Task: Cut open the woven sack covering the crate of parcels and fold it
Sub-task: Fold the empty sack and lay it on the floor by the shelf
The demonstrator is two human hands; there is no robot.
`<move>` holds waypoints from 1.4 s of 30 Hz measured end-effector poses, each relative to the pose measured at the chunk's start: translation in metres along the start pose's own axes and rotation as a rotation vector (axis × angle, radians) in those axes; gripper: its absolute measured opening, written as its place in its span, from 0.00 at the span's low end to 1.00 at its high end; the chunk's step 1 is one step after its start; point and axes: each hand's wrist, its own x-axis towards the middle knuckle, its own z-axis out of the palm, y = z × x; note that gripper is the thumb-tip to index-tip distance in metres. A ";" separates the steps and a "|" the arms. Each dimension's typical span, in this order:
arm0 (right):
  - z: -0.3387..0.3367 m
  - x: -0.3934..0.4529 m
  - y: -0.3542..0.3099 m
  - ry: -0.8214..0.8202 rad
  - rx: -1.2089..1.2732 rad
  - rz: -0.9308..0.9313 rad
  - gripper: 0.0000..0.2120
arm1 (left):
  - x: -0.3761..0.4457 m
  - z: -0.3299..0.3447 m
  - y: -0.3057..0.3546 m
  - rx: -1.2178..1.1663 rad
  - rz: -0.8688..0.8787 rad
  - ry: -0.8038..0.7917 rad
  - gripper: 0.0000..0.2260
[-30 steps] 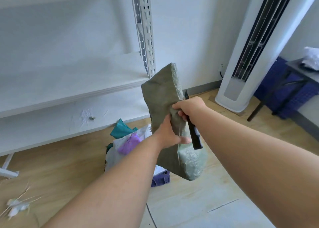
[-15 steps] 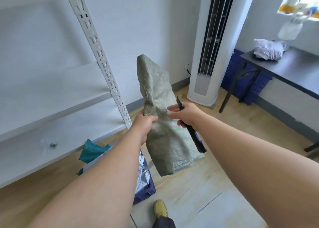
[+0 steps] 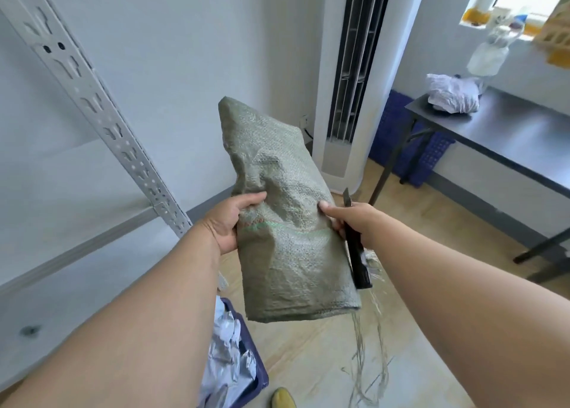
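A grey-green woven sack (image 3: 287, 222), folded into a narrow bundle, hangs in the air in front of me. My left hand (image 3: 229, 222) grips its left edge, thumb on the front. My right hand (image 3: 351, 219) pinches the sack's right edge with the thumb while the fingers also hold a black utility knife (image 3: 357, 259), its blade end up. Loose frayed threads (image 3: 370, 355) trail from the sack's bottom right corner. The blue crate (image 3: 246, 346) with silvery parcels (image 3: 228, 358) stands on the floor below my left forearm, partly hidden by it.
A white metal shelving unit (image 3: 92, 105) fills the left. A white tower air conditioner (image 3: 354, 83) stands against the back wall. A dark table (image 3: 509, 139) with a white bag (image 3: 453, 94) is at right, blue crates (image 3: 428, 157) under it. A yellow shoe tip (image 3: 283, 398) shows below.
My view has swung right and up. The sack has turned flatter toward me, and my hands have moved apart to its left and right edges. The knife stays in my right hand.
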 end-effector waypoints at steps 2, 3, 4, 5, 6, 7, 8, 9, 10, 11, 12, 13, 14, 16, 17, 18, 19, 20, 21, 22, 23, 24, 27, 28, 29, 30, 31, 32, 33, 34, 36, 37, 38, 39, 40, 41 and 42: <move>0.007 0.012 -0.006 -0.084 0.060 0.065 0.26 | 0.012 -0.004 0.010 -0.020 0.021 -0.014 0.06; 0.010 0.017 -0.009 -0.118 0.099 0.095 0.28 | 0.018 -0.005 0.014 -0.034 0.031 -0.026 0.06; 0.014 0.022 -0.012 -0.148 0.134 0.121 0.29 | 0.024 -0.005 0.018 -0.048 0.041 -0.042 0.06; 0.017 0.028 -0.013 -0.174 0.156 0.144 0.29 | 0.029 -0.005 0.021 -0.062 0.048 -0.056 0.06; 0.019 0.033 -0.014 -0.201 0.169 0.161 0.28 | 0.034 -0.005 0.024 -0.073 0.054 -0.065 0.06; 0.021 0.038 -0.015 -0.229 0.179 0.174 0.28 | 0.039 -0.004 0.026 -0.081 0.060 -0.069 0.07; 0.022 0.043 -0.015 -0.264 0.195 0.187 0.27 | 0.043 -0.003 0.028 -0.090 0.067 -0.074 0.07; 0.024 0.050 -0.016 -0.312 0.231 0.207 0.26 | 0.048 -0.004 0.030 -0.108 0.074 -0.077 0.08; 0.026 0.054 -0.016 -0.371 0.295 0.224 0.25 | 0.050 -0.003 0.032 -0.129 0.084 -0.081 0.08; 0.027 0.059 -0.016 -0.438 0.379 0.234 0.25 | 0.052 -0.004 0.034 -0.150 0.086 -0.083 0.08; 0.031 0.064 -0.017 -0.504 0.459 0.231 0.25 | 0.055 -0.006 0.035 -0.163 0.081 -0.082 0.08; 0.034 0.070 -0.019 -0.548 0.530 0.212 0.27 | 0.059 -0.009 0.037 -0.165 0.070 -0.074 0.08; 0.036 0.075 -0.021 -0.559 0.586 0.193 0.28 | 0.063 -0.013 0.038 -0.156 0.053 -0.051 0.09; 0.036 0.087 -0.032 -0.535 0.619 0.148 0.20 | 0.069 -0.025 0.039 -0.086 0.013 0.023 0.09; 0.034 0.093 -0.039 -0.502 0.593 0.119 0.14 | 0.072 -0.032 0.040 -0.025 -0.013 0.090 0.10; 0.030 0.099 -0.046 -0.454 0.534 0.088 0.13 | 0.074 -0.037 0.041 0.040 -0.030 0.178 0.11; 0.026 0.104 -0.054 -0.400 0.454 0.062 0.14 | 0.076 -0.044 0.042 0.096 -0.035 0.281 0.13; 0.023 0.110 -0.061 -0.345 0.375 0.034 0.15 | 0.079 -0.049 0.042 0.164 -0.026 0.386 0.17; 0.021 0.116 -0.069 -0.304 0.310 0.009 0.16 | 0.084 -0.053 0.043 0.244 -0.013 0.492 0.21; 0.020 0.122 -0.077 -0.273 0.266 -0.012 0.18 | 0.089 -0.055 0.043 0.320 -0.002 0.591 0.24; 0.020 0.127 -0.085 -0.256 0.239 -0.024 0.18 | 0.095 -0.056 0.042 0.380 0.006 0.678 0.24; 0.020 0.131 -0.094 -0.247 0.226 -0.036 0.17 | 0.102 -0.055 0.041 0.400 0.010 0.756 0.21; 0.018 0.145 -0.115 -0.217 0.250 -0.098 0.12 | 0.118 -0.043 0.037 0.278 -0.093 0.961 0.20; 0.018 0.150 -0.121 -0.210 0.273 -0.124 0.12 | 0.120 -0.034 0.035 0.167 -0.193 0.966 0.23; 0.018 0.155 -0.127 -0.213 0.296 -0.143 0.11 | 0.122 -0.025 0.033 0.037 -0.292 0.918 0.25; 0.018 0.160 -0.131 -0.231 0.318 -0.154 0.11 | 0.124 -0.014 0.031 -0.095 -0.369 0.844 0.28; 0.019 0.164 -0.135 -0.268 0.335 -0.156 0.11 | 0.127 -0.003 0.029 -0.211 -0.420 0.754 0.32; 0.020 0.166 -0.138 -0.322 0.342 -0.150 0.11 | 0.130 0.006 0.026 -0.311 -0.435 0.658 0.38; 0.020 0.168 -0.141 -0.384 0.329 -0.143 0.10 | 0.134 0.015 0.023 -0.403 -0.410 0.558 0.43; 0.020 0.168 -0.144 -0.439 0.279 -0.138 0.11 | 0.137 0.022 0.022 -0.480 -0.354 0.476 0.48; 0.018 0.167 -0.149 -0.496 0.105 -0.132 0.16 | 0.144 0.034 0.026 -0.629 -0.199 0.413 0.52; 0.017 0.167 -0.150 -0.511 0.031 -0.129 0.19 | 0.148 0.037 0.028 -0.720 -0.101 0.424 0.52; 0.017 0.167 -0.152 -0.521 -0.017 -0.126 0.21 | 0.153 0.040 0.030 -0.814 0.015 0.462 0.52; 0.017 0.166 -0.153 -0.530 -0.054 -0.128 0.23 | 0.157 0.043 0.033 -0.896 0.140 0.534 0.51; 0.017 0.166 -0.154 -0.540 -0.095 -0.138 0.23 | 0.160 0.046 0.034 -0.952 0.250 0.636 0.49; 0.018 0.164 -0.155 -0.543 -0.140 -0.163 0.22 | 0.162 0.049 0.035 -0.982 0.326 0.747 0.46; 0.020 0.163 -0.155 -0.533 -0.175 -0.205 0.20 | 0.163 0.052 0.036 -1.001 0.362 0.837 0.42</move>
